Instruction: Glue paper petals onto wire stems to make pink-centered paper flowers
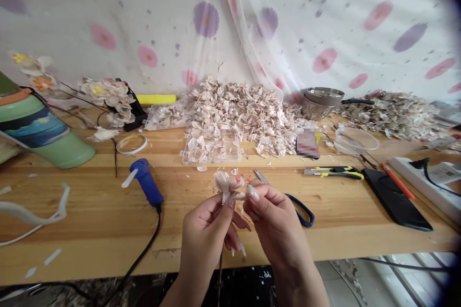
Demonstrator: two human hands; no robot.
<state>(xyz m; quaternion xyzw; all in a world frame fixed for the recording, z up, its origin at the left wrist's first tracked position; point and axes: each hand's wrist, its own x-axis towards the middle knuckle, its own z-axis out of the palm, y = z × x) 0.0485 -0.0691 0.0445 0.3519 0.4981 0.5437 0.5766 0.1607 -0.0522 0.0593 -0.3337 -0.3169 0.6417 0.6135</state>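
Near the table's front, my left hand (211,220) pinches the base of a pale pinkish flower (226,183), whose thin dark stem hangs below the fingers. My right hand (272,213) is closed at the flower's right side, thumb and forefinger pressed on a small pale petal-like piece (239,195). The two hands are close together, with the flower between and above them. Scissors (305,211) with dark blue handles lie partly behind my right hand.
A blue glue gun (147,184) lies left, its cord running off the front edge. Behind are a heap of petals (237,110) and a compartment box (226,148). A yellow cutter (334,171), a black phone (394,199) and a power strip (428,192) lie right; a green cup (68,146) leans far left.
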